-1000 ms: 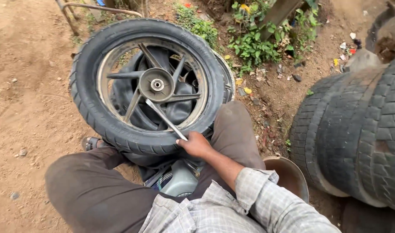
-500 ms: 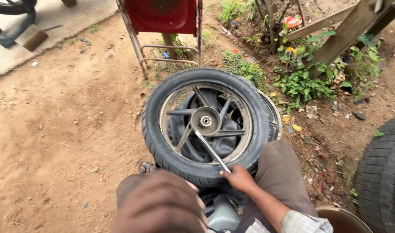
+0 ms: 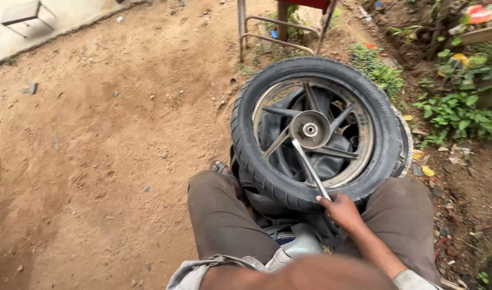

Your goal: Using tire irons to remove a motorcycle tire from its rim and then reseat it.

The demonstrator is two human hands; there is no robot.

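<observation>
Rubber, ribbed and black, rings the spoked alloy wheel (image 3: 316, 131) propped on dusty red dirt between the person's knees. Only the right hand (image 3: 340, 210) shows, fingers curled round a slim steel tyre lever (image 3: 310, 169) angled against the rim.

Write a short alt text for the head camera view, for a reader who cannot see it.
A person's right hand grips a metal lever laid across a motorcycle wheel that rests between their knees on bare dirt ground. Green plants grow to the right.
</observation>
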